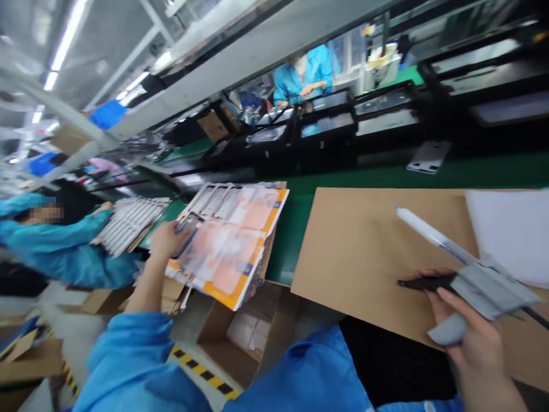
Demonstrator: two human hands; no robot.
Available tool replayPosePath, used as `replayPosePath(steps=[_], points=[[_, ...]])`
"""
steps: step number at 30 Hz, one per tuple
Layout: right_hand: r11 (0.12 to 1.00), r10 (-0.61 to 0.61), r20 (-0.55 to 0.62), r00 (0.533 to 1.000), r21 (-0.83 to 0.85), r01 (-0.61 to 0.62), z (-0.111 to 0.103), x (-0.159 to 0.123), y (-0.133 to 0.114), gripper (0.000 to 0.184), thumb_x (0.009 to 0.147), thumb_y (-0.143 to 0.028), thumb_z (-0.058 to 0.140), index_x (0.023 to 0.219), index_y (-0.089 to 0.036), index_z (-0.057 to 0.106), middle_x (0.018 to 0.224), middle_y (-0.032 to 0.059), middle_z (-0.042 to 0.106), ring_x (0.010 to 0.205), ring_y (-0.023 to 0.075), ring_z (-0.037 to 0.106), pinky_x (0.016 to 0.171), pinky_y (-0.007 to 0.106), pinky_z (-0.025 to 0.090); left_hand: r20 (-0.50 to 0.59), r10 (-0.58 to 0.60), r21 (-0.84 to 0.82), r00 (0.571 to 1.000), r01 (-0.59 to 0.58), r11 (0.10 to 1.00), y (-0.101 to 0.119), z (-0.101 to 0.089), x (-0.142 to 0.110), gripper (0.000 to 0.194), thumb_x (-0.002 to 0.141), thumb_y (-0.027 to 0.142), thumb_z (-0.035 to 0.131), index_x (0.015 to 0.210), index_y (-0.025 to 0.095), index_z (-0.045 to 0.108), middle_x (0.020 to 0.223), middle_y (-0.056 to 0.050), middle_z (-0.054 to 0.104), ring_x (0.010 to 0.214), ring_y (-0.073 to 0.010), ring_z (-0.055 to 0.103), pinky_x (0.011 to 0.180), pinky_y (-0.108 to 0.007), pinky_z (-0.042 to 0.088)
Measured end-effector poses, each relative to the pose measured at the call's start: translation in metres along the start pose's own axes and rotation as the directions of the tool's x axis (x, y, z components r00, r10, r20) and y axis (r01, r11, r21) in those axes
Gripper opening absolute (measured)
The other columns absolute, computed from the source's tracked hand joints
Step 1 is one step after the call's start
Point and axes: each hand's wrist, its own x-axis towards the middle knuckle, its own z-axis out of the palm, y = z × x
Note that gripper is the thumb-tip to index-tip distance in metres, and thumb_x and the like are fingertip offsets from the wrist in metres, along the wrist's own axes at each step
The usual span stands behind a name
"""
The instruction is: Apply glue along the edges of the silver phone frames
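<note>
My left hand [166,240] reaches to the left and grips a dark, thin, phone-sized panel [189,234] at the near-left part of a clear plastic tray [227,243]. Several similar light panels [218,200] lie in the tray's far slots, and orange-edged sheets show through the plastic. In my right hand [467,332] is a black-tipped tool wrapped in grey tape [489,289], with a cable running off to the right. A white pen-like stick [429,232] protrudes from the tape. This hand is over a brown cardboard sheet [364,257]; blur hides whether it touches the sheet.
A green belt [295,229] runs behind, with a phone-shaped panel [429,156] on it. Black frames [326,123] line its far side. A white sheet [514,229] lies right. Below is an open carton [240,337]. Co-workers sit left [64,246] and opposite [306,77].
</note>
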Motion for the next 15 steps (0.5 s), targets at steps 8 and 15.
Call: replayPosePath(steps=[8, 15], points=[[0.997, -0.052, 0.05, 0.997, 0.063, 0.049, 0.017, 0.004, -0.01, 0.056, 0.065, -0.043, 0.098, 0.11, -0.022, 0.074, 0.116, 0.0052, 0.077, 0.117, 0.0233, 0.076, 0.125, 0.049, 0.062, -0.547, 0.67, -0.139, 0.502, -0.844, 0.519, 0.105, -0.007, -0.125, 0.064, 0.113, 0.035, 0.058, 0.165, 0.073, 0.057, 0.132, 0.012, 0.087, 0.112, -0.0303, 0.085, 0.118, -0.065, 0.06], [0.991, -0.119, 0.107, 0.987, 0.067, 0.112, 0.004, -0.003, -0.028, 0.052, 0.069, -0.044, 0.095, 0.112, -0.022, 0.073, 0.112, 0.003, 0.075, 0.118, 0.0205, 0.074, 0.122, 0.046, 0.061, -0.37, 0.896, -0.254, 0.245, -0.955, 0.156, 0.282, 0.074, -0.25, 0.054, 0.116, 0.011, 0.055, 0.164, 0.033, 0.068, 0.158, -0.008, 0.078, 0.153, -0.028, 0.071, 0.105, -0.04, 0.072]])
